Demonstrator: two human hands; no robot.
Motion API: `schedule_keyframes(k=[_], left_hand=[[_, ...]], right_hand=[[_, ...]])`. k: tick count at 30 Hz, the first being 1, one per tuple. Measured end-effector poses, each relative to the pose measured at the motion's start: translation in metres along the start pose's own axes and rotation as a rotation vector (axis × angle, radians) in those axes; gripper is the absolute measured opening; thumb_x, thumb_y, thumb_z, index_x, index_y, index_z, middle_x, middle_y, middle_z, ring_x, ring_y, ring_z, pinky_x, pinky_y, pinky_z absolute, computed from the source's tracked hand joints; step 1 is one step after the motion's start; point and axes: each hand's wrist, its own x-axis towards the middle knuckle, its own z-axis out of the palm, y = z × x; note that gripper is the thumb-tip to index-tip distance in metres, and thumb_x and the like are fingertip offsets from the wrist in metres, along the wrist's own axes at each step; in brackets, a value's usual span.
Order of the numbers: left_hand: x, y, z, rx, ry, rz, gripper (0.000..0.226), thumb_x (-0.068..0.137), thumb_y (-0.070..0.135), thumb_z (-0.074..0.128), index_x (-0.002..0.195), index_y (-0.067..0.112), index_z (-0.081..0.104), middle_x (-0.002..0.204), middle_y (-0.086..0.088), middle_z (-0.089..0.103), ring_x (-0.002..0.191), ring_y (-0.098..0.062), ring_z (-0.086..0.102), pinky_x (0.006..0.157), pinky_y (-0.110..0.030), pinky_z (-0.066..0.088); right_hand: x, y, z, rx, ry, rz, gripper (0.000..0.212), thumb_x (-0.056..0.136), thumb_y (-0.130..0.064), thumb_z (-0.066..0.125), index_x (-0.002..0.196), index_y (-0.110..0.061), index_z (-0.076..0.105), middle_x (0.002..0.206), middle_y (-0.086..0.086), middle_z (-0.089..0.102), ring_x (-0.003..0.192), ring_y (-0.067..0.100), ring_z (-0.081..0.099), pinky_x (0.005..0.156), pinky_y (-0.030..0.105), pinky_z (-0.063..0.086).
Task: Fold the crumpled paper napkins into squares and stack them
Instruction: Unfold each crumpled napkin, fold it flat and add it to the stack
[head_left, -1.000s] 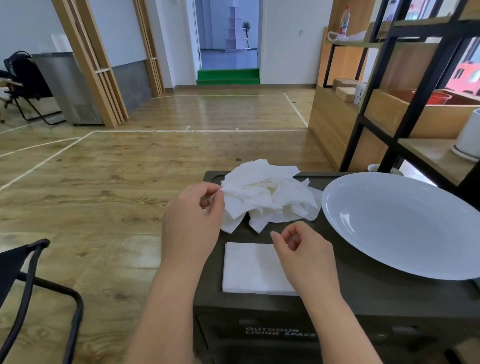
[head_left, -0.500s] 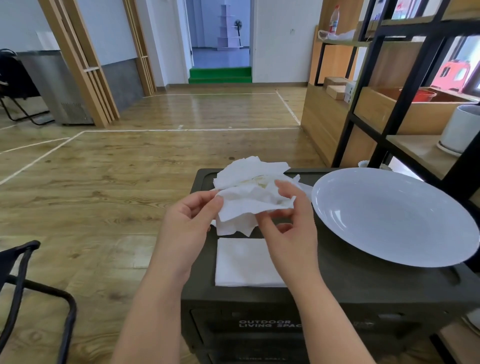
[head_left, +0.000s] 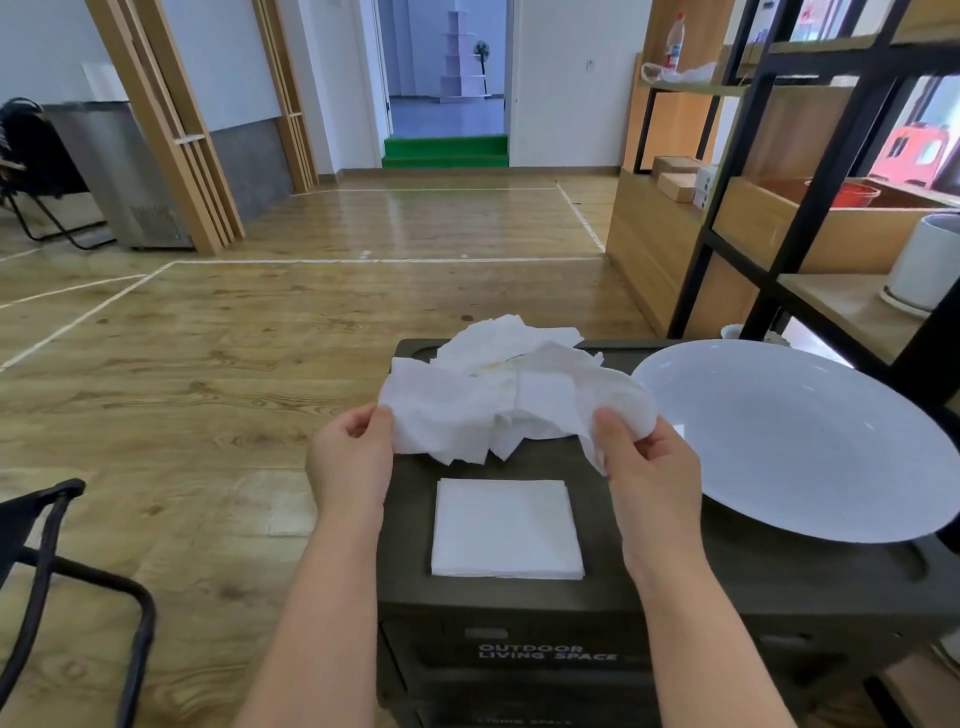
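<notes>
Both hands hold one crumpled napkin (head_left: 467, 410) stretched between them above the dark box (head_left: 675, 587). The left hand (head_left: 353, 462) pinches its left edge between thumb and fingers; the right hand (head_left: 649, 467) grips its right end, with paper draped over the fingers (head_left: 631, 415). More crumpled napkins (head_left: 498, 338) lie just behind it on the far part of the box. A folded square napkin (head_left: 506, 527) lies flat on the near part, between the wrists. A white plate (head_left: 810, 441) sits to the right.
</notes>
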Motion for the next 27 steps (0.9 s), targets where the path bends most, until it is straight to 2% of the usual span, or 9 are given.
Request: schedule_keyframes(k=[5,9,11,13,16,18,21,23,27], left_hand=[[0.000,-0.001,-0.011,0.256,0.073,0.072,0.040,0.092,0.033,0.056,0.129,0.017,0.057,0.123,0.002,0.063,0.109,-0.017,0.058,0.081,-0.028,0.040],[-0.009,0.004,-0.018,0.330,0.077,0.224,0.041,0.092,0.036,0.056,0.130,0.021,0.053,0.123,0.008,0.060,0.099,-0.007,0.058,0.079,-0.025,0.038],[-0.022,0.011,-0.017,0.230,-0.029,0.286,0.032,0.092,0.040,0.056,0.121,0.027,0.058,0.111,0.016,0.061,0.087,0.004,0.055,0.072,-0.021,0.041],[-0.036,0.012,-0.011,0.120,-0.231,0.234,0.030,0.087,0.053,0.054,0.110,0.034,0.061,0.105,0.019,0.063,0.095,-0.002,0.060,0.078,-0.022,0.047],[-0.054,0.008,0.001,0.134,-0.436,0.123,0.061,0.070,0.079,0.046,0.104,0.032,0.066,0.102,0.014,0.068,0.099,-0.010,0.063,0.091,-0.037,0.051],[-0.062,0.006,0.005,0.112,-0.424,0.106,0.063,0.073,0.078,0.048,0.097,0.022,0.067,0.094,0.009,0.069,0.093,-0.014,0.064,0.086,-0.037,0.052],[-0.064,0.005,0.008,0.105,-0.322,0.194,0.036,0.088,0.053,0.054,0.084,0.019,0.066,0.081,0.006,0.068,0.081,-0.015,0.065,0.070,-0.033,0.051],[-0.061,0.001,0.007,0.081,-0.297,0.226,0.043,0.089,0.051,0.054,0.083,0.010,0.066,0.077,-0.004,0.069,0.072,-0.021,0.066,0.065,-0.040,0.053],[-0.059,-0.003,0.005,0.116,-0.251,0.268,0.058,0.086,0.052,0.055,0.069,-0.003,0.050,0.063,-0.021,0.052,0.054,-0.019,0.045,0.053,-0.031,0.034]], right_hand=[[0.003,0.004,-0.001,-0.022,-0.040,0.041,0.013,0.091,-0.029,0.060,0.105,-0.030,0.061,0.091,-0.021,0.062,0.082,0.000,0.059,0.058,0.008,0.040],[0.001,0.008,0.001,-0.097,-0.075,0.042,0.020,0.090,-0.031,0.061,0.109,-0.026,0.063,0.096,-0.018,0.063,0.084,-0.003,0.058,0.059,0.007,0.040],[0.000,0.009,0.002,-0.151,-0.106,0.029,0.011,0.090,-0.030,0.062,0.100,-0.029,0.063,0.091,-0.022,0.061,0.081,-0.004,0.057,0.056,0.006,0.040],[-0.002,0.007,0.004,-0.220,-0.134,0.010,0.001,0.089,-0.031,0.062,0.088,-0.031,0.062,0.085,-0.021,0.062,0.081,0.000,0.060,0.055,0.008,0.044],[-0.007,0.005,0.007,-0.311,-0.189,-0.038,0.011,0.088,-0.031,0.063,0.093,-0.022,0.067,0.087,-0.012,0.067,0.086,0.008,0.063,0.068,0.017,0.051],[-0.011,0.003,0.009,-0.358,-0.274,-0.062,0.011,0.089,-0.032,0.062,0.097,-0.026,0.067,0.089,-0.017,0.067,0.086,0.002,0.062,0.069,0.014,0.048],[-0.016,0.003,0.012,-0.391,-0.321,-0.064,0.024,0.092,-0.038,0.056,0.081,-0.019,0.066,0.075,-0.007,0.065,0.072,0.004,0.060,0.062,0.013,0.043],[-0.017,0.005,0.014,-0.387,-0.290,-0.058,0.039,0.093,-0.040,0.053,0.078,-0.006,0.064,0.074,0.009,0.063,0.066,0.012,0.056,0.059,0.020,0.039],[-0.016,0.008,0.015,-0.412,-0.265,-0.038,0.047,0.094,-0.042,0.050,0.081,0.002,0.062,0.079,0.016,0.063,0.068,0.020,0.053,0.060,0.026,0.037]])
